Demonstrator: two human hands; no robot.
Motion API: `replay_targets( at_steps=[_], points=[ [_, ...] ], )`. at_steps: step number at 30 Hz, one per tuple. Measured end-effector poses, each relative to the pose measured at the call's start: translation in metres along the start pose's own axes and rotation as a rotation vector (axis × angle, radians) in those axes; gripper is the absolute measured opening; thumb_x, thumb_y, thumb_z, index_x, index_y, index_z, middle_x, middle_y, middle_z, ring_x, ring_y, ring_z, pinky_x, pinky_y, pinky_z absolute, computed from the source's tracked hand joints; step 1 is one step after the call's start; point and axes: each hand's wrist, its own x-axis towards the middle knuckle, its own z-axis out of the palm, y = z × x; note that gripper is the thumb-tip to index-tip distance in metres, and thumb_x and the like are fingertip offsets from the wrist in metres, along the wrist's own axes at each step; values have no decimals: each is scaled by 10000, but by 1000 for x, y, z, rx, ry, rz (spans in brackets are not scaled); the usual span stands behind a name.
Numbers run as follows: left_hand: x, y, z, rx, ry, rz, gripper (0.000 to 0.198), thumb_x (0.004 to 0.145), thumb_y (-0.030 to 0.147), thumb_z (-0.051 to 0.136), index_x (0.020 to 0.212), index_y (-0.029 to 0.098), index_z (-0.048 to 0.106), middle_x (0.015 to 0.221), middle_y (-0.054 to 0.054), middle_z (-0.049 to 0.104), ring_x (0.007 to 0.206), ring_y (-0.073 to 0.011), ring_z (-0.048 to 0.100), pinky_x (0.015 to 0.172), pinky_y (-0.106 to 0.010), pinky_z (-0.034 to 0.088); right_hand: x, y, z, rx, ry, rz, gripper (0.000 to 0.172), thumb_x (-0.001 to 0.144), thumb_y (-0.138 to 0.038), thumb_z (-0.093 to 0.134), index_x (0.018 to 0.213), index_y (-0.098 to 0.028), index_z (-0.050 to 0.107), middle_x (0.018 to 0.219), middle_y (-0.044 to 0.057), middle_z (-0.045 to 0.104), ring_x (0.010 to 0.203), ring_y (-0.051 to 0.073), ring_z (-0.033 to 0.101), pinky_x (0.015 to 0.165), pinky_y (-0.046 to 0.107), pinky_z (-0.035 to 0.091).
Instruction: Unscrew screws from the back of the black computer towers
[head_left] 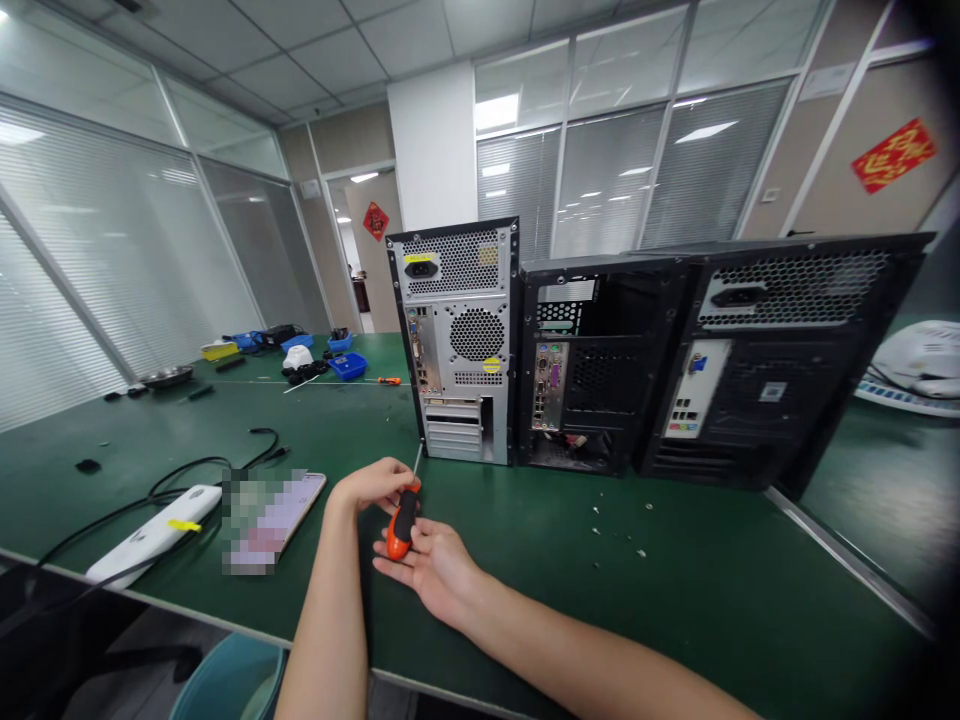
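Observation:
An orange and black screwdriver [403, 520] lies across my right hand [431, 565], whose palm faces up with fingers loosely curled under the handle. My left hand [371, 484] pinches the upper part of the handle near the metal shaft, which points up toward the silver computer case [457, 345]. Both hands hover over the green table [525, 540] just in front of that case.
Two black computer cases [600, 365] [780, 360] stand to the right of the silver one, backs facing me. Small screws [619, 520] lie scattered on the table. A phone [274, 515], a white power strip [154, 535] and black cables [187, 470] sit at the left. Blue bins [346, 366] stand far back.

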Motion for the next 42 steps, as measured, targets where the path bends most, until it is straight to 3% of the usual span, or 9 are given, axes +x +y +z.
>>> replay_targets(
  at_steps=[9, 18, 30, 42],
  points=[
    [-1, 1, 1, 11, 42, -5, 345, 603, 374, 562, 849, 132, 572, 705, -49, 666, 651, -148, 622, 553, -223, 471, 0, 0, 0, -30, -9, -8, 168, 875, -60, 333, 841, -122, 485, 785, 93, 659, 693, 190, 681, 692, 427, 548],
    [0, 1, 0, 39, 65, 13, 323, 554, 377, 585, 765, 135, 554, 593, 40, 506, 509, -78, 488, 512, -221, 451, 1, 0, 0, -40, 31, 1, 133, 869, -72, 349, 873, -143, 461, 778, 69, 638, 666, 185, 673, 701, 467, 544],
    [2, 1, -1, 96, 113, 16, 297, 551, 349, 581, 759, 137, 573, 605, 26, 525, 554, -105, 516, 506, -234, 465, 1, 1, -2, -108, 42, -11, 86, 884, -115, 361, 885, -167, 429, 723, 17, 588, 672, 183, 667, 619, 421, 561],
    [3, 2, 1, 175, 141, 18, 264, 592, 357, 554, 732, 133, 568, 527, 39, 483, 470, -88, 486, 450, -202, 411, 3, 4, -5, -161, -40, 13, 106, 884, -225, 441, 800, -160, 453, 698, 8, 583, 682, 180, 650, 588, 392, 568]
  ],
)
